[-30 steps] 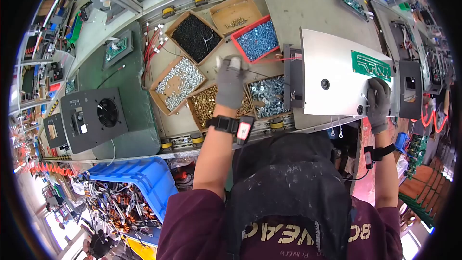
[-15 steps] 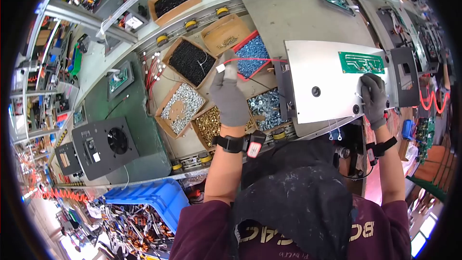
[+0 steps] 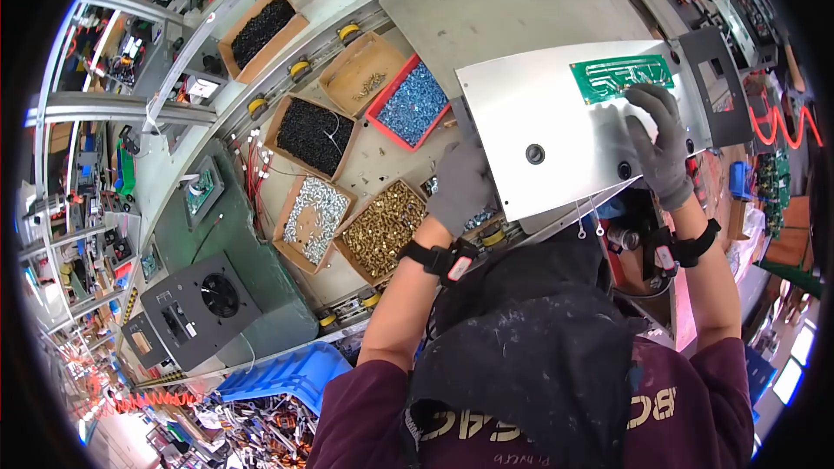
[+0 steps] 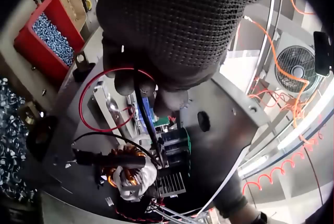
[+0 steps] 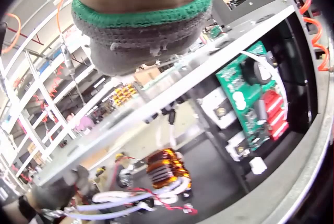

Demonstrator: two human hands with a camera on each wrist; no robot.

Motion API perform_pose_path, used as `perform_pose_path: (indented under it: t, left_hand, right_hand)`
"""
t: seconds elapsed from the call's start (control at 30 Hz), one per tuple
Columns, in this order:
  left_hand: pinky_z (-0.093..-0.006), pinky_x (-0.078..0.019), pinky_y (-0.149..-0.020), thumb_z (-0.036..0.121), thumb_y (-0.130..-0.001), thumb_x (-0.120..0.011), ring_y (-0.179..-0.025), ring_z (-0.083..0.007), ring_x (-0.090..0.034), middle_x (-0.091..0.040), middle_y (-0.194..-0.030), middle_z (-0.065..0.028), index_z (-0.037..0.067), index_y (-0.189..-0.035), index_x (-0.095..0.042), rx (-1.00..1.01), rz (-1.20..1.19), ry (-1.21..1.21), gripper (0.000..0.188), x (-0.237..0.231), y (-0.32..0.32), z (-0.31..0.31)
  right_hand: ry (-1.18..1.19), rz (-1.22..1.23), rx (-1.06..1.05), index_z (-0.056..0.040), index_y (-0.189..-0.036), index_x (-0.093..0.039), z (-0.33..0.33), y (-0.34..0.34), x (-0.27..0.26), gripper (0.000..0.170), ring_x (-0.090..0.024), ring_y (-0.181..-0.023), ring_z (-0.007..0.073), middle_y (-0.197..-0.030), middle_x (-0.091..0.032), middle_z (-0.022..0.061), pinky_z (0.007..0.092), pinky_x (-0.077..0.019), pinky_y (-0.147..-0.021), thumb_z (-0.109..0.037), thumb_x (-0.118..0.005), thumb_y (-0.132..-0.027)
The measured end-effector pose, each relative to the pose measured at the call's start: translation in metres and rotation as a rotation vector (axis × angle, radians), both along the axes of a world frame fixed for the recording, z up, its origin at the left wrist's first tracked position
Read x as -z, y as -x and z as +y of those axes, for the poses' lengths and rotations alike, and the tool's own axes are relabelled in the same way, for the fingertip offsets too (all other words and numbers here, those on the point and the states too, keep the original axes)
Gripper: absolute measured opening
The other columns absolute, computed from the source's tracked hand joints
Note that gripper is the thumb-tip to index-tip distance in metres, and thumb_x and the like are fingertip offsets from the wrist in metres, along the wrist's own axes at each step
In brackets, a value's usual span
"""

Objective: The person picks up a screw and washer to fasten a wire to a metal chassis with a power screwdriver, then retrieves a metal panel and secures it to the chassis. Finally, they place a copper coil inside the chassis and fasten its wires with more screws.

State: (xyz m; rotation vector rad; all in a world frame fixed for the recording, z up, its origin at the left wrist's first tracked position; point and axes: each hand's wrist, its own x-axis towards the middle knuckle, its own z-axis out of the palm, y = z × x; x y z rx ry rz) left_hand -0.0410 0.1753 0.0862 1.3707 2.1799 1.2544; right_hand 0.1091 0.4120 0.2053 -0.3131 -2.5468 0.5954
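Bench (image 3: pixel 387 165): box (image 3: pixel 352 262) of gold screws (image 3: pixel 382 230), red tray (image 3: pixel 389 133) of blue screws (image 3: pixel 411 104). Left hand (image 3: pixel 460 187), grip unclear; right hand (image 3: pixel 662 143), fingers relaxed over panel (image 3: pixel 512 108).

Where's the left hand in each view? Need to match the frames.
Head: left hand near the centre of the picture, at the left end of the metal case.
Left wrist: left hand large across the top centre.
Right wrist: left hand small and blurred, in the lower-left corner.
Shared landmark: metal case, pale outside in head, open interior in both wrist views.
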Motion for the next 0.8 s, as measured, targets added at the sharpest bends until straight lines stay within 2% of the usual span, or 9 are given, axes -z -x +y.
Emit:
perform_pose_path:
  t: [0.13,0.2,0.23,0.3,0.4,0.5,0.6,0.73,0.8]
  left_hand:
    - [-0.0421,-0.0498,-0.077,0.024,-0.082,-0.060,-0.092,-0.0285,-0.061,-0.062,-0.107,-0.0134,0.006,-0.111,-0.060,0.050,-0.025,-0.075,0.034,0.013,-0.007,0.020]
    - [-0.0382,-0.0516,-0.084,0.029,-0.091,-0.052,-0.103,-0.0262,-0.059,-0.057,-0.116,-0.0150,0.002,-0.127,-0.046,0.126,-1.320,-0.426,0.045,0.002,-0.015,0.026]
    - [-0.0382,-0.0516,-0.084,0.029,-0.091,-0.052,-0.103,-0.0262,-0.059,-0.057,-0.116,-0.0150,0.002,-0.127,-0.046,0.128,-1.323,-0.421,0.045,-0.007,-0.015,0.028]
    - [-0.0351,-0.0506,-0.091,0.028,-0.097,-0.043,-0.112,-0.0228,-0.054,-0.050,-0.126,-0.0144,0.001,-0.136,-0.032,0.364,-1.741,-0.666,0.048,-0.022,-0.015,0.029]
    - [-0.0344,-0.0509,-0.090,0.018,-0.096,-0.045,-0.112,-0.0224,-0.054,-0.048,-0.128,-0.0148,0.001,-0.136,-0.032,0.245,-1.591,-0.470,0.045,-0.013,-0.015,0.024]
    - [-0.0351,-0.0507,-0.091,0.013,-0.093,-0.050,-0.114,-0.0221,-0.053,-0.046,-0.130,-0.0150,0.000,-0.136,-0.031,0.266,-1.430,-0.413,0.049,0.003,-0.018,0.022]
    - [-0.0356,-0.0509,-0.090,0.007,-0.089,-0.054,-0.113,-0.0221,-0.053,-0.046,-0.130,-0.0146,0.000,-0.136,-0.032,0.191,-1.612,-0.453,0.052,0.006,-0.025,0.021]
    - [-0.0376,-0.0493,-0.093,0.018,-0.094,-0.050,-0.115,-0.0235,-0.052,-0.045,-0.132,-0.0141,0.001,-0.137,-0.030,0.179,-1.436,-0.436,0.050,0.023,-0.030,0.019]
    - [-0.0399,-0.0468,-0.096,0.033,-0.097,-0.041,-0.118,-0.0249,-0.049,-0.043,-0.134,-0.0137,0.004,-0.139,-0.027,0.339,-2.073,-0.720,0.053,0.026,-0.028,0.025]
  right_hand:
    - [0.104,-0.103,-0.088,-0.0059,-0.104,-0.061,-0.037,0.022,-0.003,0.029,-0.056,-0.097,0.0308,-0.105,-0.058,0.0123,0.0370,-0.0450,-0.084,-0.006,-0.063,-0.075]
    - [0.197,-0.165,-0.093,-0.0051,-0.104,-0.060,-0.048,0.026,0.008,0.030,-0.054,-0.099,0.0312,-0.105,-0.058,0.0129,0.0375,-0.0433,-0.086,-0.005,-0.063,-0.074]
    - [0.088,-0.178,-0.099,-0.0070,-0.103,-0.061,-0.051,0.027,0.015,0.030,-0.054,-0.097,0.0307,-0.104,-0.058,0.0116,0.0382,-0.0424,-0.086,-0.007,-0.064,-0.073]
    - [-0.013,-0.197,-0.105,-0.0090,-0.101,-0.061,-0.054,0.028,0.020,0.030,-0.054,-0.096,0.0302,-0.103,-0.058,0.0102,0.0390,-0.0415,-0.085,-0.009,-0.066,-0.071]
    - [-0.036,-0.171,-0.097,-0.0104,-0.099,-0.061,-0.056,0.029,0.021,0.030,-0.054,-0.093,0.0288,-0.101,-0.058,0.0085,0.0393,-0.0401,-0.084,-0.011,-0.067,-0.070]
    - [-0.051,-0.165,-0.089,-0.0105,-0.099,-0.061,-0.055,0.030,0.020,0.031,-0.053,-0.093,0.0288,-0.101,-0.058,0.0077,0.0392,-0.0402,-0.083,-0.011,-0.067,-0.069]
    - [-0.040,-0.182,-0.068,-0.0106,-0.099,-0.061,-0.056,0.030,0.021,0.031,-0.053,-0.094,0.0287,-0.101,-0.058,0.0077,0.0394,-0.0399,-0.084,-0.012,-0.067,-0.069]
    - [-0.075,-0.167,-0.053,-0.0126,-0.098,-0.062,-0.058,0.034,0.020,0.031,-0.054,-0.093,0.0263,-0.099,-0.057,0.0046,0.0395,-0.0417,-0.082,-0.014,-0.068,-0.068]
    - [-0.081,-0.154,-0.055,-0.0128,-0.099,-0.062,-0.058,0.037,0.021,0.031,-0.054,-0.093,0.0263,-0.099,-0.057,0.0048,0.0396,-0.0419,-0.081,-0.015,-0.067,-0.068]
